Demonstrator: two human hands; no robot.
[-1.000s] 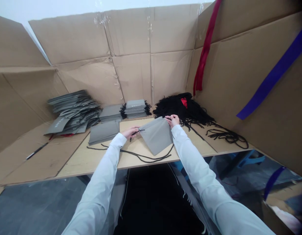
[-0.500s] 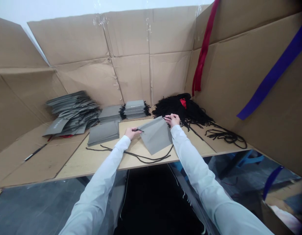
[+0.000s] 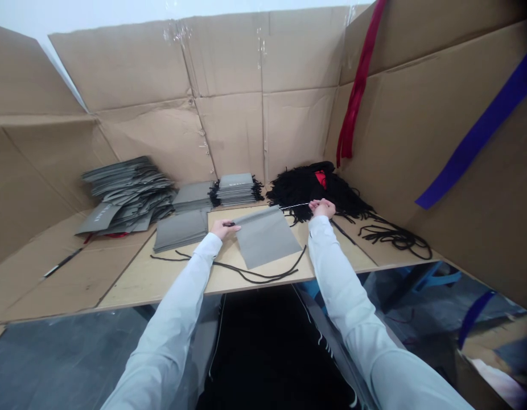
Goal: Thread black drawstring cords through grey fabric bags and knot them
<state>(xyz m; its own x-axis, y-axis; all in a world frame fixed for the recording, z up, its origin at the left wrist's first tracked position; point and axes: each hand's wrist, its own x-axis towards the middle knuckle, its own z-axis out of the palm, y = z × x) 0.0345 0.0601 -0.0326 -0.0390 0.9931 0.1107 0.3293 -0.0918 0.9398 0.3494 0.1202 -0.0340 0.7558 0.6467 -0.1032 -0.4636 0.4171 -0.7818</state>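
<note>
Grey, matte cloth makes up the flat bag (image 3: pixel 266 238) lying on the pale wood board (image 3: pixel 173 282) just in front of me. My left hand (image 3: pixel 223 229) is pinched narrow at the bag's upper left corner, holding a small black tip. My right hand (image 3: pixel 322 208) is pinched narrow too, out past the upper right corner, holding a thin bright wire (image 3: pixel 295 205) that runs back toward the bag's top edge. A black cord (image 3: pixel 255 275) curves across the board below the bag, its soft line bending up near the lower right corner.

As far as I can judge, some of the work is done and more is left. The small stack (image 3: pixel 235 191) behind the board has black cord ends fringing its sides, so those bags look corded. The plain stack (image 3: pixel 181 231) to my left shows no cords, and neither does most of the larger slumped heap (image 3: pixel 127 196). Beyond my right hand sits a shaggy heap of black cords (image 3: pixel 308 188), with a looser coil (image 3: pixel 395 237) further right.
</note>
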